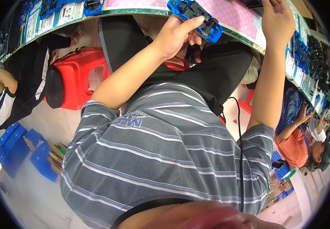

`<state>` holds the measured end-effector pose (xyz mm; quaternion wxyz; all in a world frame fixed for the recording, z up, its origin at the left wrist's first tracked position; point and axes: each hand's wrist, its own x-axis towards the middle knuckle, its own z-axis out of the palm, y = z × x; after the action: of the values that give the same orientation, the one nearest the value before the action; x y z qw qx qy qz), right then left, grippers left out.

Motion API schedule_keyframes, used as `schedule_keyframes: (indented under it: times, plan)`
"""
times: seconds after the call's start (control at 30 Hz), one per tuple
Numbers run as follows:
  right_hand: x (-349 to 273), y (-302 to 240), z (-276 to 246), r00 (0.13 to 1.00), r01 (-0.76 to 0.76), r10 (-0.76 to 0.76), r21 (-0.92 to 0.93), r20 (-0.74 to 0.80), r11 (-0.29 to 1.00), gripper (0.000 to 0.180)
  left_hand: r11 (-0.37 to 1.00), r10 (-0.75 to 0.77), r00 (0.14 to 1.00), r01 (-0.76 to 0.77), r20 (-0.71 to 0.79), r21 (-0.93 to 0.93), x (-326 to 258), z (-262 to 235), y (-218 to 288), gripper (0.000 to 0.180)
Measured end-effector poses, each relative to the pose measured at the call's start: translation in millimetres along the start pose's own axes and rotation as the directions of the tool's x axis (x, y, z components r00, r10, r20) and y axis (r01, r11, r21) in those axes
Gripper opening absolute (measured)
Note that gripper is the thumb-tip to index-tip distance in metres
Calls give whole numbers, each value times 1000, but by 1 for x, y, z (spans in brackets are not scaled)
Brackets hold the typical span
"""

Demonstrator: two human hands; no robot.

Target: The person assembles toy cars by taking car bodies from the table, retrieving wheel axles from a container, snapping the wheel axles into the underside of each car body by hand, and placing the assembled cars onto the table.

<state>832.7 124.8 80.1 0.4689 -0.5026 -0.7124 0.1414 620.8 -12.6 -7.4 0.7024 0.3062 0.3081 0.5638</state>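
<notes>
The left hand (pixel 176 34) is clamped on a blue toy car (pixel 195 19), underside up, its long axis slanting along the desk (pixel 233 15) edge. The right hand (pixel 277 19) reaches just beyond it, fingers loosely apart, holding nothing visible.

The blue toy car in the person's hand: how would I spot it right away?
Find the pink mat on the long workbench at the top of the head view. At its near edge, the left hand holds the blue toy car upside down, black wheels showing. The other blue cars lie along the bench; only this one is held.
</notes>
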Motion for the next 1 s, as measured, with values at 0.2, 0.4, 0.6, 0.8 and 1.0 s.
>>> schedule_keyframes:
  times: [0.2, 0.4, 0.6, 0.8, 1.0]
  plan:
    - [-2, -24, 10, 1000, 8, -8, -4, 16, 1000, 16, 1000, 19, 1000, -19, 7, -5, 0, 0, 1, 23]
    - [-7, -22, 23, 999, 35, -34, -101, 11, 994, 12, 999, 14, 1000, -14, -3, 40, -1, 3, 2, 23]
    - [-4, -30, 26, 999, -47, 46, 27, 7, 999, 9, 999, 8, 1000, -8, -13, 33, 0, 1, -1, 23]
    - [15, -22, 21, 995, 92, -96, -249, -4, 964, 18, 1000, 10, 1000, -10, -4, 19, 0, 0, -3, 22]
    - [35, 23, 18, 999, 24, -25, -41, -26, 999, 19, 1000, 10, 1000, -9, -18, 23, 1, -3, -2, 24]
